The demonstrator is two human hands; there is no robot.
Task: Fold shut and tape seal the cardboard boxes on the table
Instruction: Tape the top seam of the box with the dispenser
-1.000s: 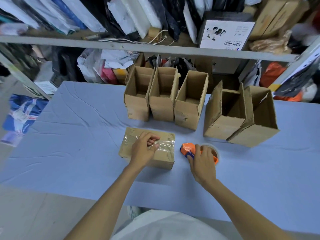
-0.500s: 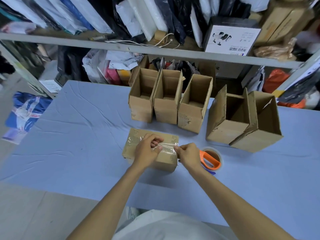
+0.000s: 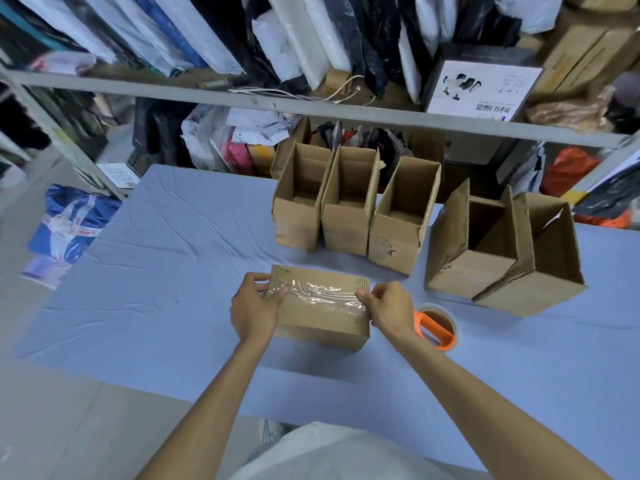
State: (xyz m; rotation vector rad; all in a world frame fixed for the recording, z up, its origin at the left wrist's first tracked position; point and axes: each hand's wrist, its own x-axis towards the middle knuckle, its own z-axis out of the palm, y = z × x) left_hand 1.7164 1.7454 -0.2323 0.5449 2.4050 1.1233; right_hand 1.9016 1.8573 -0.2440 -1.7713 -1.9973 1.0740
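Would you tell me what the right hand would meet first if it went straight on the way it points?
Likely the closed brown cardboard box with clear tape: the right hand touches its right end, fingers aimed leftward across it.

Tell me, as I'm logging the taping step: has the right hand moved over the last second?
Yes. The right hand left the tape dispenser and moved left onto the right end of the taped box, which it now pinches.
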